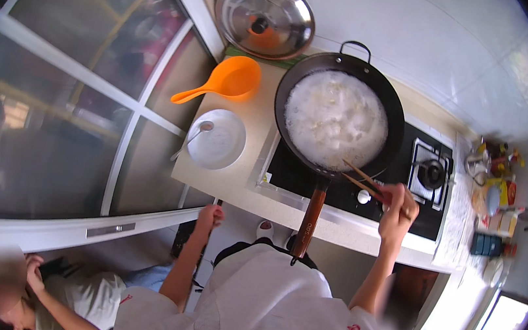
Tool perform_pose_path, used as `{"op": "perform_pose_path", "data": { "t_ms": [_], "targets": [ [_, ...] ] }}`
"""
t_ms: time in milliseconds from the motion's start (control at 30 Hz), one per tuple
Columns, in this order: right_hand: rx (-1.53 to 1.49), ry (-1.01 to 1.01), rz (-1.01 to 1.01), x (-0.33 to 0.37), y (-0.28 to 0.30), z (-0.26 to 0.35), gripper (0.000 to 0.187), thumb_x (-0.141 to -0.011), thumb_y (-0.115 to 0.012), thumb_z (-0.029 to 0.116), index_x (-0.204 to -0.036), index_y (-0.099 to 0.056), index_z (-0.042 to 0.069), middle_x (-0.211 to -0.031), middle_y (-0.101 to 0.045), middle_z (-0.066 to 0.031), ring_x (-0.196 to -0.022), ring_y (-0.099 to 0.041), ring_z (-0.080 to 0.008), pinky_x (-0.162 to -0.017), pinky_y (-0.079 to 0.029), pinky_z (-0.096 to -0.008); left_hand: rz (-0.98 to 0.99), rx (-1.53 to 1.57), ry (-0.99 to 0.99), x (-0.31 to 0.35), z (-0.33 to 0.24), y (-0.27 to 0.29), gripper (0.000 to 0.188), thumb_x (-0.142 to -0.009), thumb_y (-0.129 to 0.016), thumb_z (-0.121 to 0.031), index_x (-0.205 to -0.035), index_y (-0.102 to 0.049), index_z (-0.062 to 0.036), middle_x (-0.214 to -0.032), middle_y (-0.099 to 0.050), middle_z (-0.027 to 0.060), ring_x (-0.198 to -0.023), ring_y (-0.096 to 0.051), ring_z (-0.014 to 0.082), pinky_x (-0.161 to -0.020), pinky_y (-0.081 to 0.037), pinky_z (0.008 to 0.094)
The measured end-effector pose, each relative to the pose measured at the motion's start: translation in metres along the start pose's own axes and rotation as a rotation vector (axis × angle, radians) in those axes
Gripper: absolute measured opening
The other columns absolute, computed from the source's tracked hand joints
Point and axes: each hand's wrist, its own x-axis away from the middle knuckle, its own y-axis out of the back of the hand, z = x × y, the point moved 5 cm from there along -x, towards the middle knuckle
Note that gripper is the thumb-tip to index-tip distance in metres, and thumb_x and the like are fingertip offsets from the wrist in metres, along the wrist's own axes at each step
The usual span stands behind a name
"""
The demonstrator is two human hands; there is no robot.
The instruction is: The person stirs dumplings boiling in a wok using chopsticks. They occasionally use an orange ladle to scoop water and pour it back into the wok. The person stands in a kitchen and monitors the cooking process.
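Note:
A black wok [394, 131] with a wooden handle sits on the left side of the gas stove [289, 178]. White, frothy liquid with pale lumps [336, 118] fills it. My right hand [400, 211] is closed around a pair of wooden chopsticks [363, 176], whose tips reach the wok's near rim at the edge of the froth. Away from the counter, my left hand [210, 216] hangs low beside the sliding door with its fingers curled. Whether anything is inside those fingers cannot be made out.
Left of the wok are an orange ladle-shaped scoop [235, 77] and a white bowl [229, 154] with a spoon [204, 129]. A metal lid [282, 19] leans at the back. A second burner [433, 174] lies right. Another person [89, 298] is at lower left, past the door frame.

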Motion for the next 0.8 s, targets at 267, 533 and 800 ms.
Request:
{"op": "perform_pose_path", "data": {
  "t_ms": [267,533,800],
  "targets": [
    [0.009,-0.057,-0.092,0.036,-0.003,-0.011,0.041,-0.101,-0.043,0.018,-0.074,-0.066,-0.004,-0.062,-0.053,-0.0051,-0.051,-0.042,-0.0081,-0.047,-0.03,-0.0245,-0.327,-0.544,-1.094,0.014,-0.247,-0.004,0.038,-0.082,-0.067,-0.011,-0.116,-0.053,-0.0021,-0.11,-0.06,0.0129,-0.103,-0.059,0.026,-0.087,-0.048,0.0341],
    [-0.013,-0.133,-0.316,0.077,-0.019,0.003,0.037,-0.099,-0.048,0.017,-0.076,-0.066,-0.005,-0.061,-0.051,-0.0047,-0.054,-0.047,-0.0099,-0.05,-0.034,-0.0243,-0.491,-1.558,-0.755,-0.094,-0.39,0.015,0.053,-0.068,-0.074,-0.016,-0.119,-0.057,-0.0102,-0.104,-0.066,0.0136,-0.1,-0.063,0.0304,-0.084,-0.051,0.0458],
    [-0.062,-0.338,-0.545,0.124,-0.021,0.005,0.045,-0.102,-0.042,0.024,-0.077,-0.066,-0.005,-0.066,-0.059,-0.0064,-0.056,-0.053,-0.0105,-0.055,-0.039,-0.0234,0.49,-0.635,-0.189,-0.128,-0.347,0.002,0.019,-0.081,-0.061,-0.011,-0.093,-0.047,-0.0055,-0.068,-0.053,0.0033,-0.05,-0.052,0.0131,-0.045,-0.045,0.0258]
  ]
}}
